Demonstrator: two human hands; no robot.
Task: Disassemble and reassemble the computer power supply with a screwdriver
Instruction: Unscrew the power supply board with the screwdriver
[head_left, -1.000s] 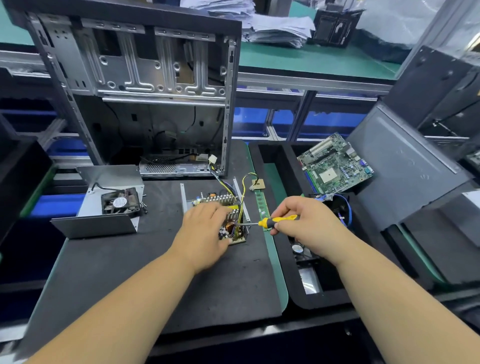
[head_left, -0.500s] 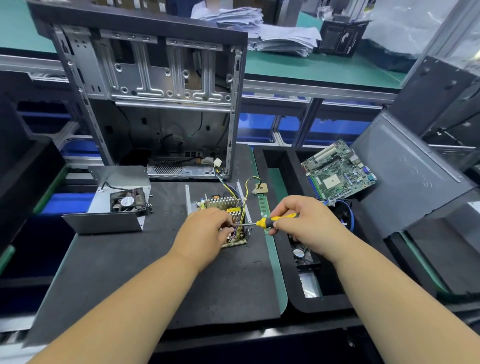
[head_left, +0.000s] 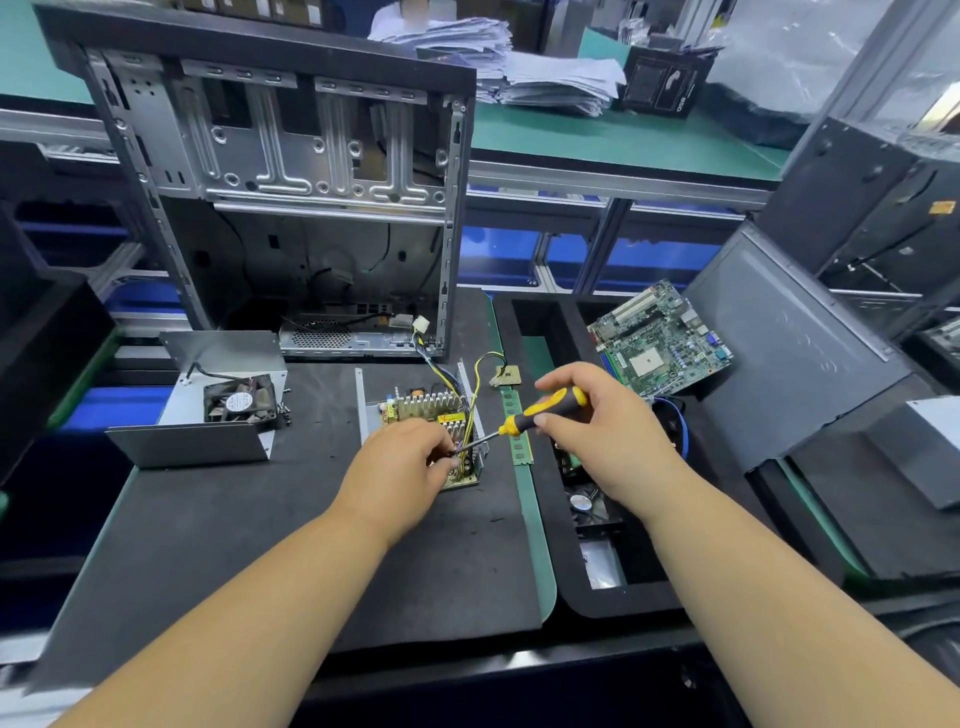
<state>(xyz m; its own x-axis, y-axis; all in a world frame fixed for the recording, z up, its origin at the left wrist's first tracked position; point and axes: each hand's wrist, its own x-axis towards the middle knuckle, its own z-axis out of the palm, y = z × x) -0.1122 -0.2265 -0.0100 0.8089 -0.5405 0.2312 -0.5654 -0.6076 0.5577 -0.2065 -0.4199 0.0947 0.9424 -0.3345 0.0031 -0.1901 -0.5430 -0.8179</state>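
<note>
Gripping the yellow-and-black screwdriver (head_left: 540, 414) by its handle, the right hand (head_left: 608, 431) angled the shaft down and left toward the power supply board (head_left: 434, 415), which sat on the dark mat (head_left: 234, 530) in front of the open computer case (head_left: 291, 182). The left hand (head_left: 400, 473) curled over the board's near edge, fingertips pinched by the screwdriver's tip. The fan cover (head_left: 218, 405) lay well left, the motherboard (head_left: 660, 338) right.
</note>
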